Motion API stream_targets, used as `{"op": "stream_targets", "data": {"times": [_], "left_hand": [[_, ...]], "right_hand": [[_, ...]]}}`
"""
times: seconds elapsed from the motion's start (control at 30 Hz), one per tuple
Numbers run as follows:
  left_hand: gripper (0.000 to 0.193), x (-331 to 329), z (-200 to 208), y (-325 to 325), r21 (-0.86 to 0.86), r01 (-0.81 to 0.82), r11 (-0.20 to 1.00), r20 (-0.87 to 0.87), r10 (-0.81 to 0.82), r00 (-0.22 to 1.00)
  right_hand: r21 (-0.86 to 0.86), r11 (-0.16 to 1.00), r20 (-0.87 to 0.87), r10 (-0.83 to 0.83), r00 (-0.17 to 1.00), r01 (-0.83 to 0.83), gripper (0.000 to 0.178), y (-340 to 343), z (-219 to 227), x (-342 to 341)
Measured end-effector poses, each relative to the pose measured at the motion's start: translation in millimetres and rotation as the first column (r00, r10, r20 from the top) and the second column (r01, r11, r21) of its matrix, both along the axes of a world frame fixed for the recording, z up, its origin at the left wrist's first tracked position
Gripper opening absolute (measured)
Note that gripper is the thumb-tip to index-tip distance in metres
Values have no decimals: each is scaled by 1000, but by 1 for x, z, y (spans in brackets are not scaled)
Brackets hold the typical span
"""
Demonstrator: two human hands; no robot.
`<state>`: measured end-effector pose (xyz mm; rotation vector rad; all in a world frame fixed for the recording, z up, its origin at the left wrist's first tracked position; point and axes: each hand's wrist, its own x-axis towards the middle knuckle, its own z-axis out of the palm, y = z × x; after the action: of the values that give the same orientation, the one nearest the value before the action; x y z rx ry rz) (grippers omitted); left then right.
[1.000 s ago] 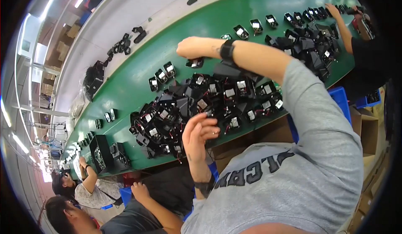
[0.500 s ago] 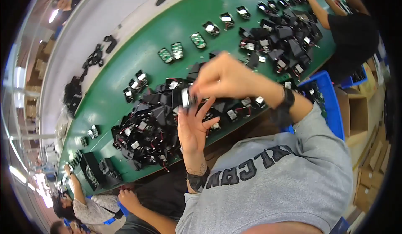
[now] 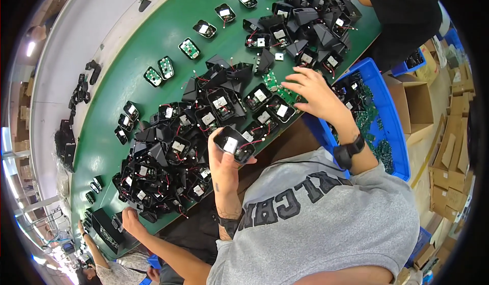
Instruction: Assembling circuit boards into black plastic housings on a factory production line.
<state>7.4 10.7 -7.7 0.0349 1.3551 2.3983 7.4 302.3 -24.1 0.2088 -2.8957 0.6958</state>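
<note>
One black housing [image 3: 236, 144] opens upward, long axis slanting lower-right.

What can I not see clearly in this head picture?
Head view:
Left hand: some fingers, hidden behind the black housing.
Right hand: contact with green circuit boards, covered by fingers.
Blue bin: some contents, behind the right forearm.
Co-worker in black: head, cut off by edge.

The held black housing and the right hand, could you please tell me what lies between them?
In the head view, other black housings lie between the held black housing and the right hand.
</note>
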Motion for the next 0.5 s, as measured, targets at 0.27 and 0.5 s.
{"op": "stream_targets", "data": {"times": [0.27, 0.5], "left_hand": [[67, 4, -3, -6, -29, 20, 999, 40, -19, 999], [69, 3, -7, -8, -51, 23, 998, 79, -19, 997]], "right_hand": [[122, 940, 242, 282, 928, -317, 65, 12, 20, -12], [79, 953, 121, 282, 952, -292, 63, 17, 15, -11]]}}
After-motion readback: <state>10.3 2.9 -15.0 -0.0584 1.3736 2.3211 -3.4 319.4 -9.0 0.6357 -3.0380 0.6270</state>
